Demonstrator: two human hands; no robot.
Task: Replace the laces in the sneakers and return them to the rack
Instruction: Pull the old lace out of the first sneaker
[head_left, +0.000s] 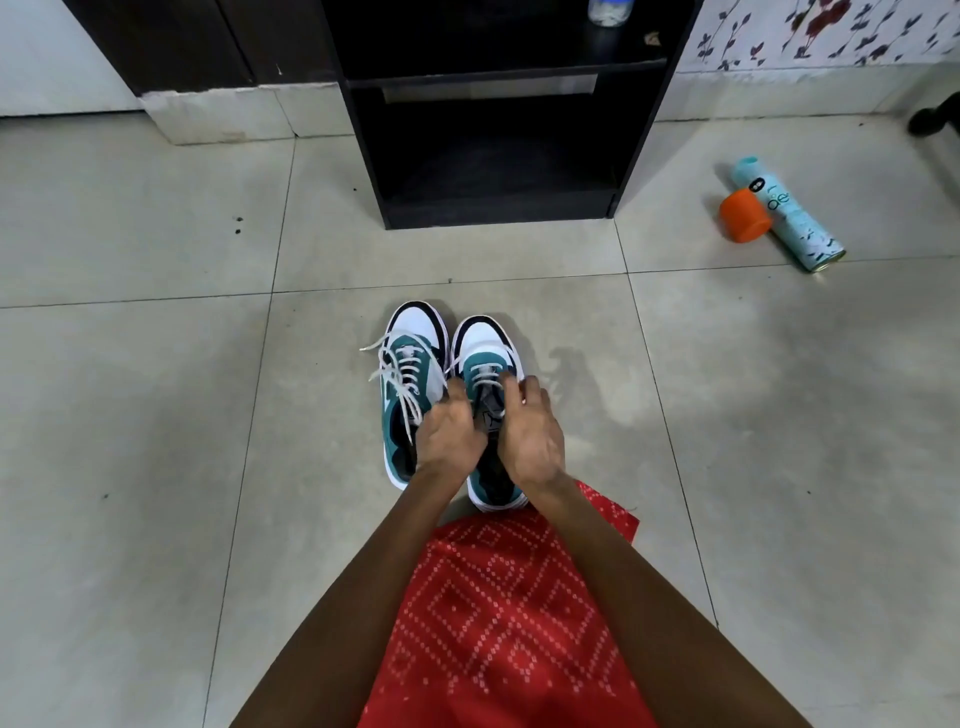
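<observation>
So the two chunky teal-and-white sneakers are sitting side by side on the smooth grey tiled floor (156, 364), rounded toes pointing at the boxy black wooden rack (498, 208), with the left sneaker (415, 325) trailing its loose flat white laces (400, 374). The left hand (449, 431) and right hand (532, 436) are both curling their fingers in on the right sneaker (485, 338), pinching its half-threaded white lace (483, 371) either side of the grey tongue, as far as I can tell. A teal metal spray can (784, 218) and an orange plastic cap (743, 215) are lying touching, off right.
</observation>
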